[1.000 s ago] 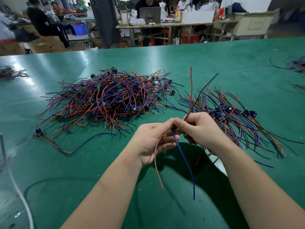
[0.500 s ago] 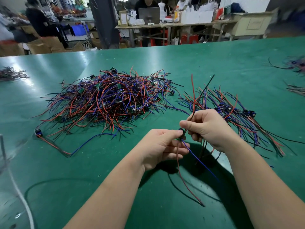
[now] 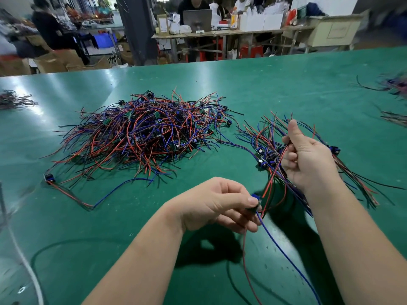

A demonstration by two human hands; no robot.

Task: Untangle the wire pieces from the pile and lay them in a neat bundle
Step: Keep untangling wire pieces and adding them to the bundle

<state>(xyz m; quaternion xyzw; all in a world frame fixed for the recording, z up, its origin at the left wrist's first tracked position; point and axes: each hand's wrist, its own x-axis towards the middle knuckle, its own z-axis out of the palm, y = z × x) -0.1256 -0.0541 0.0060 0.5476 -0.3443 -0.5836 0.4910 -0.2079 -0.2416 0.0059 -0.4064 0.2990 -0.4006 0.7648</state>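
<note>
Head view. The table is green and fills most of the picture.

The left hand is low in the middle, above the table. Its thumb and forefinger are pressed together and pinch the piece at its blue connector; the other fingers are curled under. From the connector a blue wire and a thin red wire hang toward 5 and 6 o'clock.

The right hand is at 2 o'clock from the left hand, and the two are apart. Its fingers are curled around the red and black wires of the same piece, which go up from the connector. The thumb stands up.

The bundle lies on the table just under and behind the right hand. Its wires run from 11 to 5 o'clock, with the connectors near the middle.

The pile lies at 11 o'clock from the left hand, well apart from it. It is a tangled heap of red, blue and black wires.

A loose piece lies at 9 o'clock from the left hand, at the edge of the pile. Small heaps lie at the far left and far right of the table.
</note>
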